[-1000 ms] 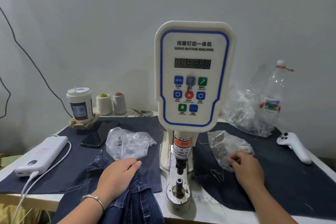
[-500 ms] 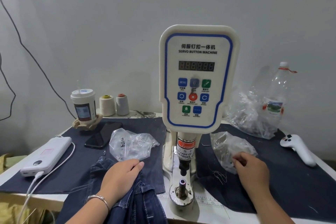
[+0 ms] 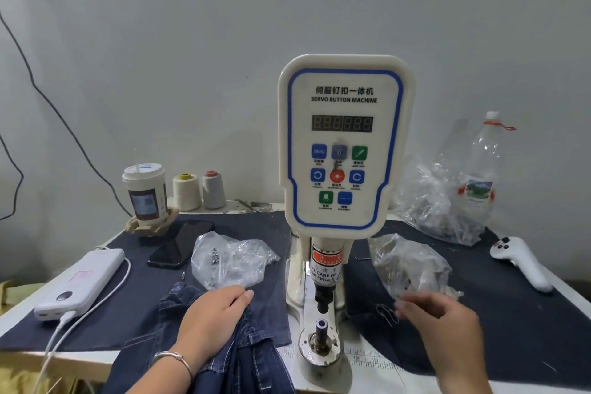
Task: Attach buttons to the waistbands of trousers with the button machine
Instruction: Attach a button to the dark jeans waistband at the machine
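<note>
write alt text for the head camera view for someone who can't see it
A person's left hand rests on dark denim trousers beside a white servo button machine, while the blurred right hand hovers by a clear plastic bag. A power bank, phone and cup sit at left.

"SERVO BUTTON MACHINE" on button machine [image 3: 345, 144]

The gap under the white button machine [image 3: 343, 144] is open; crinkly clear plastic bags [image 3: 230, 257] sit on both sides.
</note>
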`<action>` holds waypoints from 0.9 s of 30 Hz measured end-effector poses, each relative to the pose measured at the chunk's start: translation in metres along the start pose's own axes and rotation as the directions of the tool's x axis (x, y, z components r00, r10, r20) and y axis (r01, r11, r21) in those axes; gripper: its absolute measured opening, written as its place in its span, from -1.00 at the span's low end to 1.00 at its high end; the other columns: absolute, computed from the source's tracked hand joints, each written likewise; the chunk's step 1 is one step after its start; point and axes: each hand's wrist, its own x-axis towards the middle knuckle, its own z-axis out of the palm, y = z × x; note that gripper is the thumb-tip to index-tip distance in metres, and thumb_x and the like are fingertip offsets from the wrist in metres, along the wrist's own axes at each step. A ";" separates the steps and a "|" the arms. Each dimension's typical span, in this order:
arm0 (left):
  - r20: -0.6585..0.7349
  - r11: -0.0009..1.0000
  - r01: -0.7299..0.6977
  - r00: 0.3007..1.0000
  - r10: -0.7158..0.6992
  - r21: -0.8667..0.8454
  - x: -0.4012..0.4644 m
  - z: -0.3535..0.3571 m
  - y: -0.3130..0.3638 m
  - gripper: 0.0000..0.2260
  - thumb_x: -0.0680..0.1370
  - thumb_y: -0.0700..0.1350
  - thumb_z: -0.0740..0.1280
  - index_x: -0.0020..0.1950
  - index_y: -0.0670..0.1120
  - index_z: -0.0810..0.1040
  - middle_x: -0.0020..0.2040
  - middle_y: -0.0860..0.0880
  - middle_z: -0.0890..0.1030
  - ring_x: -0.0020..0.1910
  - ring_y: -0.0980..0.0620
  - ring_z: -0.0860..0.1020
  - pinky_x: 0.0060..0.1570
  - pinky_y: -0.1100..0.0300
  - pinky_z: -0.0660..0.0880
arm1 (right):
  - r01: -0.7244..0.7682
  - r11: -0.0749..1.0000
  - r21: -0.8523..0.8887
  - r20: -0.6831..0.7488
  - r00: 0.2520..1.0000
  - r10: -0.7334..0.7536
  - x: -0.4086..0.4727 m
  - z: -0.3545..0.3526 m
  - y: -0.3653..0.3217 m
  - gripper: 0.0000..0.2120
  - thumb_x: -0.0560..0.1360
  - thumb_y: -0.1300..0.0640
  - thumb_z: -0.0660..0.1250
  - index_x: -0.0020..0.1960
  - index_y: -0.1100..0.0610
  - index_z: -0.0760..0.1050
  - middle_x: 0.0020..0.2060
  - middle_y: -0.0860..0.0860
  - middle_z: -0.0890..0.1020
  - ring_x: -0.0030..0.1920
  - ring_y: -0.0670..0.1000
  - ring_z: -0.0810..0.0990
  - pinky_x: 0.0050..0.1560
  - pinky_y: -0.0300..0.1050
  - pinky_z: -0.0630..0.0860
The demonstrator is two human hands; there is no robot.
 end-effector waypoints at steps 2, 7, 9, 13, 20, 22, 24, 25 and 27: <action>0.001 1.000 0.009 1.000 -0.009 -0.007 -0.001 -0.001 0.001 -0.63 0.63 0.12 0.19 -0.27 -0.09 0.41 -0.32 -0.03 0.56 -0.28 0.06 0.50 -0.26 0.13 0.35 | -0.092 0.986 0.143 0.106 0.991 0.077 -0.021 0.013 -0.006 -0.78 0.30 0.46 0.49 -0.37 0.18 0.66 -0.45 0.13 0.66 -0.44 -0.03 0.64 -0.41 -0.43 0.46; 0.006 1.000 0.010 1.000 -0.010 -0.014 -0.003 -0.002 0.003 -0.65 0.63 0.10 0.19 -0.23 -0.08 0.50 -0.29 -0.01 0.60 -0.23 0.08 0.53 -0.15 0.09 0.42 | -0.139 0.957 0.256 0.257 0.964 0.071 -0.054 0.039 -0.021 -0.77 0.29 0.49 0.47 -0.38 0.19 0.68 -0.45 0.21 0.64 -0.45 -0.02 0.62 -0.40 -0.37 0.50; 0.010 1.000 0.012 1.000 -0.012 -0.016 -0.003 -0.002 0.004 -0.66 0.63 0.10 0.19 -0.24 -0.07 0.49 -0.29 0.00 0.60 -0.23 0.08 0.53 -0.16 0.10 0.42 | -0.125 0.965 0.231 0.278 0.959 0.057 -0.059 0.044 -0.025 -0.78 0.29 0.46 0.48 -0.39 0.18 0.67 -0.46 0.18 0.65 -0.45 -0.03 0.62 -0.39 -0.38 0.49; 0.005 1.000 0.008 1.000 -0.008 -0.016 -0.004 -0.003 0.005 -0.64 0.63 0.09 0.19 -0.29 -0.06 0.43 -0.32 -0.01 0.57 -0.25 0.08 0.51 -0.21 0.12 0.39 | -0.141 0.965 0.223 0.289 0.954 0.072 -0.060 0.052 -0.031 -0.80 0.31 0.44 0.48 -0.37 0.19 0.68 -0.46 0.16 0.65 -0.47 -0.07 0.61 -0.42 -0.40 0.46; 0.013 1.000 0.011 1.000 -0.011 -0.012 -0.005 -0.003 0.005 -0.63 0.63 0.09 0.19 -0.33 -0.04 0.37 -0.34 -0.01 0.55 -0.27 0.06 0.50 -0.28 0.14 0.32 | -0.243 0.933 0.265 0.312 0.937 0.155 -0.058 0.062 -0.031 -0.79 0.32 0.47 0.47 -0.38 0.20 0.67 -0.42 0.22 0.65 -0.46 -0.02 0.63 -0.45 -0.34 0.47; 0.011 1.000 0.013 1.000 -0.013 -0.008 -0.005 -0.003 0.005 -0.63 0.64 0.09 0.18 -0.32 -0.04 0.37 -0.34 -0.01 0.55 -0.27 0.06 0.50 -0.29 0.15 0.31 | -0.288 0.911 0.296 0.325 0.927 0.188 -0.057 0.063 -0.031 -0.76 0.30 0.48 0.47 -0.39 0.18 0.68 -0.44 0.24 0.64 -0.47 -0.01 0.62 -0.49 -0.32 0.46; 0.006 1.000 0.013 1.000 -0.013 -0.008 -0.005 -0.003 0.006 -0.63 0.64 0.10 0.18 -0.31 -0.06 0.36 -0.34 -0.02 0.55 -0.27 0.05 0.50 -0.29 0.14 0.30 | -0.332 0.887 0.320 0.341 0.914 0.219 -0.056 0.065 -0.031 -0.74 0.29 0.49 0.47 -0.39 0.16 0.68 -0.46 0.24 0.63 -0.49 -0.02 0.61 -0.53 -0.34 0.43; 0.006 1.000 0.013 1.000 -0.013 -0.008 -0.005 -0.003 0.006 -0.63 0.64 0.10 0.18 -0.31 -0.06 0.36 -0.34 -0.02 0.54 -0.27 0.05 0.50 -0.29 0.14 0.30 | -0.354 0.876 0.329 0.348 0.907 0.236 -0.056 0.066 -0.031 -0.73 0.29 0.49 0.47 -0.39 0.15 0.68 -0.46 0.23 0.63 -0.50 -0.02 0.61 -0.54 -0.34 0.41; 0.007 1.000 0.014 1.000 -0.014 -0.009 -0.005 -0.003 0.006 -0.62 0.64 0.10 0.19 -0.32 -0.06 0.35 -0.35 -0.01 0.53 -0.28 0.06 0.49 -0.30 0.14 0.29 | -0.401 0.846 0.351 0.368 0.890 0.269 -0.055 0.067 -0.031 -0.73 0.29 0.50 0.45 -0.40 0.15 0.68 -0.45 0.25 0.63 -0.51 -0.02 0.60 -0.56 -0.33 0.40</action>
